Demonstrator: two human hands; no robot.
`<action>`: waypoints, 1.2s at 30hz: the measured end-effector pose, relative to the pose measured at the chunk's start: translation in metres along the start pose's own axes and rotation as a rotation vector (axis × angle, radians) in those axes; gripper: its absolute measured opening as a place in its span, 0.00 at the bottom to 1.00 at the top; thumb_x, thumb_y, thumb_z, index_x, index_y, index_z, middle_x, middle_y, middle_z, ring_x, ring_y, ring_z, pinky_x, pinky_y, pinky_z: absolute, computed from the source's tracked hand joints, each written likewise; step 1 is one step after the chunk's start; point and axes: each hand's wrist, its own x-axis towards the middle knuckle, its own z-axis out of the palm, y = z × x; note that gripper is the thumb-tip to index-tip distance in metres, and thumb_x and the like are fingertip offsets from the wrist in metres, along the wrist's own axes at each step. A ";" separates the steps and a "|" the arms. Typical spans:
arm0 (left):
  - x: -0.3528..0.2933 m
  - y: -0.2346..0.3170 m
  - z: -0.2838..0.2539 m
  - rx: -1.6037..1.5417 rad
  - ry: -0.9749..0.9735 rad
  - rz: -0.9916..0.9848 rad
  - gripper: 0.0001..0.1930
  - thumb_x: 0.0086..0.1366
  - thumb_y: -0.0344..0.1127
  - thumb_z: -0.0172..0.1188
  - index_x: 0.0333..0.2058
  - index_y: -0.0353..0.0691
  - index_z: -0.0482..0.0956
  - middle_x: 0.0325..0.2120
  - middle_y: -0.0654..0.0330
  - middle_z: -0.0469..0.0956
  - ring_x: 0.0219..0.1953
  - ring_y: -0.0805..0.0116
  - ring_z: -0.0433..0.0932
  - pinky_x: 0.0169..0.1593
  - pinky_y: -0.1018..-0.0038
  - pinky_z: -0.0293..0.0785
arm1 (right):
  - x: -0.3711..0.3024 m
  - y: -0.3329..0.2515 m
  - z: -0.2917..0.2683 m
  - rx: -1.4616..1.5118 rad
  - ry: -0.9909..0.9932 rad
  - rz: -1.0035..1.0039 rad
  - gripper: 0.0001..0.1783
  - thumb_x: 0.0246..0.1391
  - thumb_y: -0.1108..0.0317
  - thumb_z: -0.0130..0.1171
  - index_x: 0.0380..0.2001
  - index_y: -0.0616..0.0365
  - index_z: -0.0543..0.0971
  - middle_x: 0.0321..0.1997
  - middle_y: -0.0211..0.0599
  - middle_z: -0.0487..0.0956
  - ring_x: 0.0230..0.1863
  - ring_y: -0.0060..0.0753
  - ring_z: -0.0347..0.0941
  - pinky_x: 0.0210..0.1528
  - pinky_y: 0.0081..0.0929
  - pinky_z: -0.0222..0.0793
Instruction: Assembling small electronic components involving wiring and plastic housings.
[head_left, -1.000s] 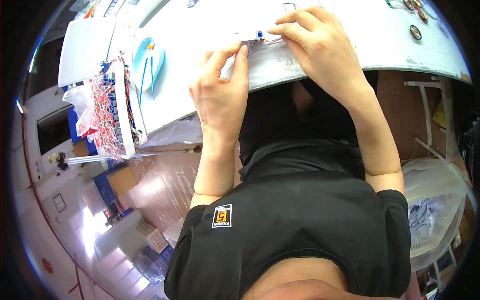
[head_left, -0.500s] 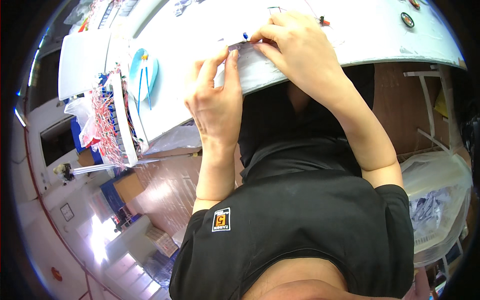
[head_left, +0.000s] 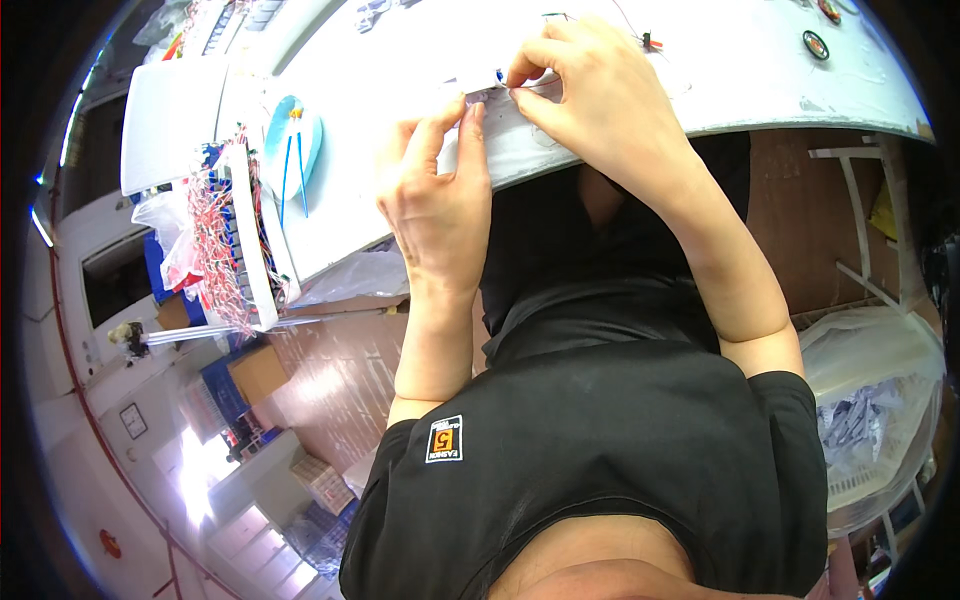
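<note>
From here, I see the right hand [head_left: 605, 100] has closed in on the blue part [head_left: 499, 76], between it and the left hand [head_left: 435, 190] over the surface [head_left: 740, 80], suggesting finer work; I can't tell what either grip holds.

Fisheye on the head, facing steeply down

The view comes from the left of two side-by-side cameras on the person's head, looking steeply down along the body's front. Nearest is the black shirt [head_left: 600, 440], large across the lower middle of the frame. Farther off, in the upper middle, are the left hand [head_left: 435, 190] and right hand [head_left: 605, 105], seen from above over the white surface [head_left: 740, 85], whose near edge bows with the lens. The wide angle also reaches the brown floor [head_left: 335, 385] at left of centre; dark curved margins close both sides.
</note>
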 end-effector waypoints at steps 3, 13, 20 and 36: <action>0.000 0.000 0.000 -0.006 0.002 -0.003 0.07 0.60 0.30 0.68 0.38 0.38 0.85 0.30 0.56 0.80 0.35 0.59 0.79 0.40 0.67 0.74 | -0.006 0.002 0.001 -0.059 0.007 -0.061 0.05 0.50 0.68 0.65 0.30 0.56 0.84 0.32 0.29 0.80 0.41 0.35 0.74 0.49 0.34 0.67; 0.000 0.001 0.000 0.058 -0.047 0.044 0.08 0.62 0.30 0.67 0.41 0.39 0.85 0.30 0.56 0.78 0.33 0.59 0.77 0.38 0.66 0.73 | -0.012 0.003 0.004 -0.092 0.036 -0.160 0.05 0.50 0.67 0.65 0.31 0.54 0.85 0.35 0.24 0.80 0.42 0.32 0.74 0.52 0.34 0.67; 0.005 0.001 -0.008 0.120 -0.131 0.087 0.09 0.63 0.32 0.65 0.42 0.39 0.84 0.30 0.55 0.78 0.32 0.57 0.78 0.37 0.65 0.73 | -0.011 0.002 0.002 -0.106 0.010 -0.167 0.06 0.51 0.69 0.64 0.34 0.53 0.85 0.35 0.26 0.79 0.43 0.33 0.74 0.52 0.33 0.67; 0.018 -0.041 -0.018 -0.075 -0.293 0.332 0.20 0.55 0.27 0.71 0.49 0.40 0.84 0.53 0.51 0.78 0.57 0.57 0.76 0.60 0.65 0.71 | 0.008 0.005 0.009 -0.189 0.074 -0.360 0.07 0.47 0.68 0.56 0.29 0.50 0.82 0.34 0.27 0.79 0.42 0.34 0.73 0.51 0.36 0.67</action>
